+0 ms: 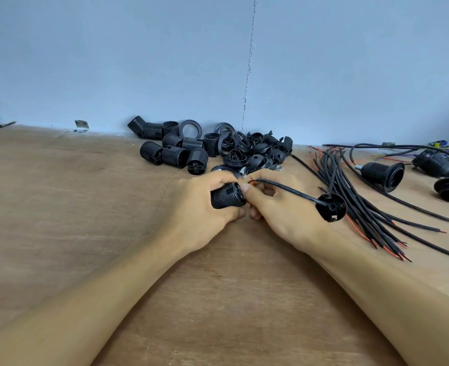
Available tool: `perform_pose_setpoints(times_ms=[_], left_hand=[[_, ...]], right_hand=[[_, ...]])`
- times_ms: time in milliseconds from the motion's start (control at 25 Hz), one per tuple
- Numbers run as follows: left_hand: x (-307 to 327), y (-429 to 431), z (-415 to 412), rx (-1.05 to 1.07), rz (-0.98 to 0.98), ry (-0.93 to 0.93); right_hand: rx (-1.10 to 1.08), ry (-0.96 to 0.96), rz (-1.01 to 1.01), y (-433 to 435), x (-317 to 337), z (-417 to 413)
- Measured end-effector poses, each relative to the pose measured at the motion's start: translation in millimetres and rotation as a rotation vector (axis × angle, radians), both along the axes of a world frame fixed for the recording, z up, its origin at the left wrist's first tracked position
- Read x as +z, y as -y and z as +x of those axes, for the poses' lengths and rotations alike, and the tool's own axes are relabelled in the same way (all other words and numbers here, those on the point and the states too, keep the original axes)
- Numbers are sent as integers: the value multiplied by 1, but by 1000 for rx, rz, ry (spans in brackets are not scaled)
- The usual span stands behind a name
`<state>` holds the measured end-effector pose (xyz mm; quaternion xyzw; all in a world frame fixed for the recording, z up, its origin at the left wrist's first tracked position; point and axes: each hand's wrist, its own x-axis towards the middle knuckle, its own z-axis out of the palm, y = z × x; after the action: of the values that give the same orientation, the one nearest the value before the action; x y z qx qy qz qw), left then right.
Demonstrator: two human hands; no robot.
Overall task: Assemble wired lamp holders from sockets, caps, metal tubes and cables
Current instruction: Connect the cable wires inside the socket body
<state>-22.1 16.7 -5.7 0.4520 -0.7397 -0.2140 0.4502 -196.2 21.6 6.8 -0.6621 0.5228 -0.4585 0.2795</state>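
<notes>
— What did each grip hold?
— The left hand (203, 204) wrapped the ribbed socket (228, 195); the right hand (279, 204) pinched the cable (289, 190) at the socket's end.
— And the cap (331, 207)?
— Threaded on the cable, just right of that grip, above the surface (86, 220). The wire ends were hidden behind the thumb.

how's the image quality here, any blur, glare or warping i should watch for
Head view: soft, even light with faint shadows under the hands, no glare on the wooden table. Wide-angle warping bows the table's back edge and stretches the forearms. The threaded socket in the left hand is sharp; the far-right parts are slightly soft.
</notes>
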Motion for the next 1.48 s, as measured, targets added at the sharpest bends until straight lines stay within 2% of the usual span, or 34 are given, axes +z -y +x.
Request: perform_pose_setpoints(times_ms=[120,440,960,1480], left_hand=[[-1,1,2,-2,23,-11],[-1,3,3,37,-7,-56],[-4,6,5,-17,94,-34],[2,7,8,-140,262,-111]], right_hand=[[56,191,100,0,0,0],[170,407,222,2,4,-2],[260,407,359,3,13,-10],[423,365,501,7,19,-18]])
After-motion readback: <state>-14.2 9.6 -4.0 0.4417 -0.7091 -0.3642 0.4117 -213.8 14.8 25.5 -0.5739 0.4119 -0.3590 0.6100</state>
